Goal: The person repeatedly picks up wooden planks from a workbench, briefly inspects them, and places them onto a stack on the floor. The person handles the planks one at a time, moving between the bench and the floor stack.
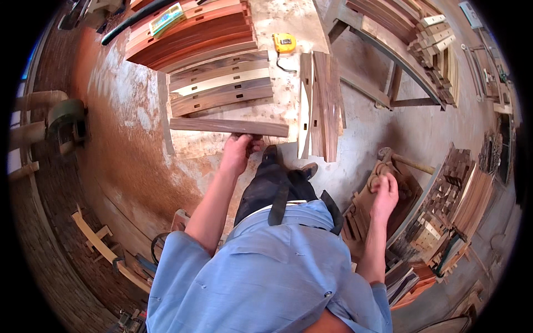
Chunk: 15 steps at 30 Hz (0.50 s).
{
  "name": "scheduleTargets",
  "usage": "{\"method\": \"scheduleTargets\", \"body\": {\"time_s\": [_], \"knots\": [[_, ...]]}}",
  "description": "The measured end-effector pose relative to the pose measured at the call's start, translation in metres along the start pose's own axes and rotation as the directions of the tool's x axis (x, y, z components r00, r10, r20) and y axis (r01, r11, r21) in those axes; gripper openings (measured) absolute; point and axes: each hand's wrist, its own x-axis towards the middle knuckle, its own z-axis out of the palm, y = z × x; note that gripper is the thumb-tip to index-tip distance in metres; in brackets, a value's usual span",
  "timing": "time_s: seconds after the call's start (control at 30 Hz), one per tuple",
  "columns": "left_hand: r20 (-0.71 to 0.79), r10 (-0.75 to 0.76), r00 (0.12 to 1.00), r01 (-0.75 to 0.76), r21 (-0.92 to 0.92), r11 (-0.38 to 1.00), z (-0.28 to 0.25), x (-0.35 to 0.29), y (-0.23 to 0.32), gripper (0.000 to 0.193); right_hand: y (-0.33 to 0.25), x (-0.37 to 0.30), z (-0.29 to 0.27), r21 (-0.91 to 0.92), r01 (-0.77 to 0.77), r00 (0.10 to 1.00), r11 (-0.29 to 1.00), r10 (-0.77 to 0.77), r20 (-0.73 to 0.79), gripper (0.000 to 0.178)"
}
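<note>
My left hand (240,151) is closed on the near edge of a brown wooden strip (222,125), which lies across the near end of the workbench (302,25). Beyond it lie several wooden strips with small slots (219,87), dark and pale ones side by side. My right hand (384,194) is held out to the right, away from the bench, with its fingers curled in. Whether anything is inside those fingers is hidden. Just past it is a rod-like wooden handle (413,164) on a cluttered stand.
A yellow tape measure (284,43) sits on the bench, left of upright-lying boards (321,105). Reddish boards (194,33) are stacked at the far left. Wood blocks (438,222) fill a rack at right. A wooden trestle (383,50) stands at far right.
</note>
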Motion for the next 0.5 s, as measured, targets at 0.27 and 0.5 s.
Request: {"method": "scheduleTargets", "body": {"time_s": [0.27, 0.5], "knots": [[0.349, 0.065, 0.935, -0.222, 0.433, 0.874, 0.081, -0.046, -0.011, 0.015, -0.108, -0.054, 0.096, -0.281, 0.875, 0.467, 0.394, -0.538, 0.702, 0.053], [0.675, -0.028, 0.737, -0.358, 0.426, 0.831, 0.177, -0.077, -0.027, 0.058, -0.067, -0.03, 0.043, -0.223, 0.723, 0.647, 0.654, -0.527, 0.551, 0.049]]}}
